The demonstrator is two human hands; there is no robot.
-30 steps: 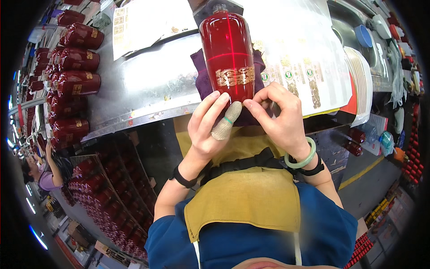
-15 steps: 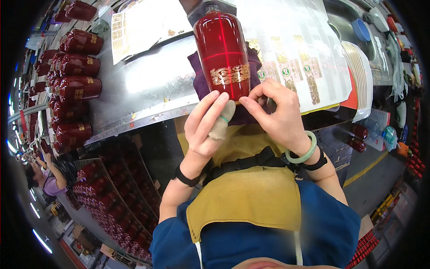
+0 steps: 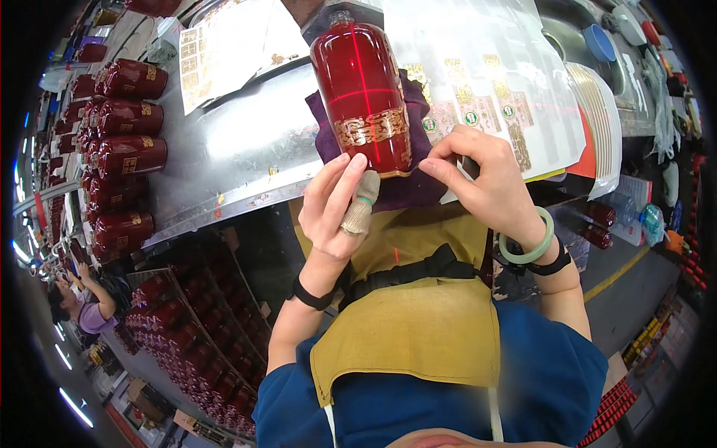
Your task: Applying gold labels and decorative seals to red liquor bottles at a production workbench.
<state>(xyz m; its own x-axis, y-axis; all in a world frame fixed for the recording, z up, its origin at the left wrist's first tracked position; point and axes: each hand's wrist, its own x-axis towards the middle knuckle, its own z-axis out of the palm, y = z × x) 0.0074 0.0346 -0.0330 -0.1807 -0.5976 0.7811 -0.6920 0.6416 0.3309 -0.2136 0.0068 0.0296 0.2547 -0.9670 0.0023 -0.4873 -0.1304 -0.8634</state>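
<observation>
Red bottle [image 3: 362, 97] lies on a purple cloth [image 3: 414, 187] on the metal surface [image 3: 239, 142] as the left hand [image 3: 336, 205] and right hand [image 3: 485, 183], fingers open, press its gold label band [image 3: 371, 127]; smoothing the lower edge evenly seems next.

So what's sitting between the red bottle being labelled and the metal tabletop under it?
In the head view, a dark purple cloth lies between them: the red bottle rests on it, and the cloth is spread on the metal tabletop.
</observation>
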